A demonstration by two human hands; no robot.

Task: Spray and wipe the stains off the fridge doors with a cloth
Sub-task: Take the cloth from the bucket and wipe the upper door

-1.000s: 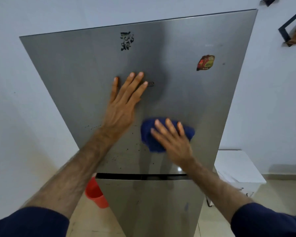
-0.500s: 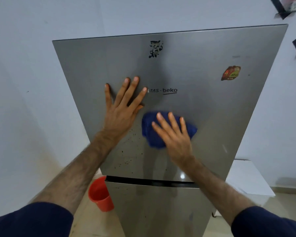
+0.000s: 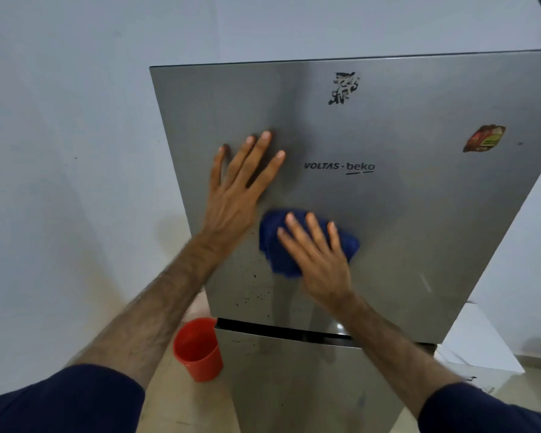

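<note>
nearest are two dark blue sleeves (image 3: 60,401) at the bottom corners, with bare forearms reaching up to the fridge. the right hand (image 3: 320,260) lies flat with straight fingers pressing the blue cloth (image 3: 278,245) against the upper fridge door (image 3: 419,229); the cloth bunches out beyond the fingertips and to both sides of them, and nothing is curled round it. compared with a second ago the cloth and this hand sit a little higher on the door, closer to the left hand, so the thumb side of the cloth now almost touches the left hand's heel. the left hand (image 3: 235,195) is spread open and flat on the door, fingers straight, just up and left of the cloth, as it was before. dark stains (image 3: 256,296) speckle the steel below the left wrist and left of the right wrist, unchanged. below them runs the dark gap above the lower door (image 3: 294,385). a red bucket (image 3: 197,350) stands on the floor left of the lower door, seen more fully than earlier because the view has swung left. past the left fingertips, to their right, the brand lettering (image 3: 339,167) now reads in full, where the fingers hid most of it before. farther up is a black scrawl (image 3: 344,88), and far right a reddish sticker (image 3: 484,138). a white box (image 3: 478,348) sits beside the fridge.
</note>
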